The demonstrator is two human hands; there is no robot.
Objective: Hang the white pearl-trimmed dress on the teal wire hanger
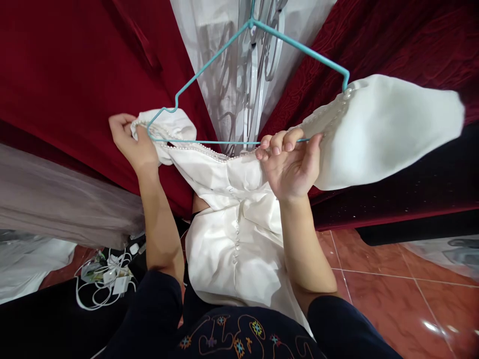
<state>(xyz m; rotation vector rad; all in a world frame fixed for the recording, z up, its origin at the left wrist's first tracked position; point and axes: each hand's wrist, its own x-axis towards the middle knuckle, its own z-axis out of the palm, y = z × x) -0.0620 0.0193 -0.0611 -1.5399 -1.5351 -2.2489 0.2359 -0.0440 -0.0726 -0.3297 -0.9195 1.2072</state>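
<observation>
A white dress with pearl trim along its neckline hangs in front of my body, a row of small buttons running down its middle. The turquoise hanger is above it, its right shoulder end inside the puffed right sleeve. My left hand is closed around the pearl-edged left sleeve, near the hanger's left corner. At the hanger's lower bar, my right hand has its fingers curled over the bar, palm toward me, next to the right sleeve.
Dark red fabric hangs on the left, and more red fabric on the right. Several white hangers show behind the turquoise one. White cables and chargers lie on a black surface at lower left. Reddish floor tiles are at lower right.
</observation>
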